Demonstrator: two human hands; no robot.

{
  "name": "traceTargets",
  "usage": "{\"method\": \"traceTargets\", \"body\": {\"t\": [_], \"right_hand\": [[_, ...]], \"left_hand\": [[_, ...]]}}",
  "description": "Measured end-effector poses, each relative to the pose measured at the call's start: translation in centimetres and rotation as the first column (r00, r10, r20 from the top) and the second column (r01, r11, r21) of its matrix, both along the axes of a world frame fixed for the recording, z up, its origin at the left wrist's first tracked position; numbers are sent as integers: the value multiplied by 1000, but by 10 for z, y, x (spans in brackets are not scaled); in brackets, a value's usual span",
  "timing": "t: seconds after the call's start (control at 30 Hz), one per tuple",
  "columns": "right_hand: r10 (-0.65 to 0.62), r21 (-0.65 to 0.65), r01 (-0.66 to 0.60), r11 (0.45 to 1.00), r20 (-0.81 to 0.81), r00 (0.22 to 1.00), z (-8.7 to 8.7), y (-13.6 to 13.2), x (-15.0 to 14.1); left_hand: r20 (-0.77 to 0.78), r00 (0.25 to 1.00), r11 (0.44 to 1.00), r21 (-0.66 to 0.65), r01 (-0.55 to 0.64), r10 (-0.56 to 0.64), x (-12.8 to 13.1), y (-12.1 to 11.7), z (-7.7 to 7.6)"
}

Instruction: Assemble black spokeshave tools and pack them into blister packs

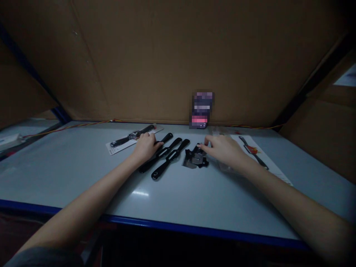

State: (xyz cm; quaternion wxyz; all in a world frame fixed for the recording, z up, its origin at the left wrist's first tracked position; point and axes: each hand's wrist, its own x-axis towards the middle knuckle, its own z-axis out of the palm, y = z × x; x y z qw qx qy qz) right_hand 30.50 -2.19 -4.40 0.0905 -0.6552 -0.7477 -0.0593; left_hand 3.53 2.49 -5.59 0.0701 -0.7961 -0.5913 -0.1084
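Note:
Three black spokeshave bodies point(171, 159) with two handles each lie slantwise on the table, side by side. My left hand point(146, 146) is closed at the leftmost body point(167, 138), thumb across it; its fingertips are partly hidden. Behind that hand lies a packed spokeshave point(119, 142) on a white card, partly covered by my fingers. My right hand point(222, 148) pinches at the edge of a small pile of black and grey metal blades and cap pieces point(196, 159). Thumb and forefinger meet on a black piece at its top; its exact shape is unclear.
A phone with a blurred screen point(202, 110) leans against the cardboard wall point(155, 66). To the right lie a white card with a spokeshave picture point(274, 174) and clear plastic packaging. Thin red and yellow wires point(83, 125) run along the back. The table has a blue front edge point(155, 224).

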Motion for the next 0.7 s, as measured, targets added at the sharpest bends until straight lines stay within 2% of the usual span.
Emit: {"method": "traceTargets", "body": {"t": [0.17,0.33,0.37,0.43,0.53,0.63,0.7], "right_hand": [[-2,8,3,1000,-46,999,4,-1,0],[0,50,4,999,-85,996,7,-3,0],[3,61,2,998,-88,996,7,-3,0],[11,80,-3,997,-93,996,6,-3,1],[21,100,-12,995,-89,996,4,-2,2],[21,116,-13,993,-72,997,4,-2,2],[22,130,-13,991,-67,997,4,-2,2]], "left_hand": [[-63,990,992,-22,-128,127,-1,-1,8],[-93,979,977,136,-166,179,-36,23,34],[-106,977,979,105,-174,185,-46,31,38],[-135,965,972,-42,-231,223,-65,46,43],[-176,955,925,-261,-277,237,-83,61,44],[-150,967,915,-322,-243,204,-86,65,43],[-57,979,931,-304,-203,195,-84,65,44]]}}
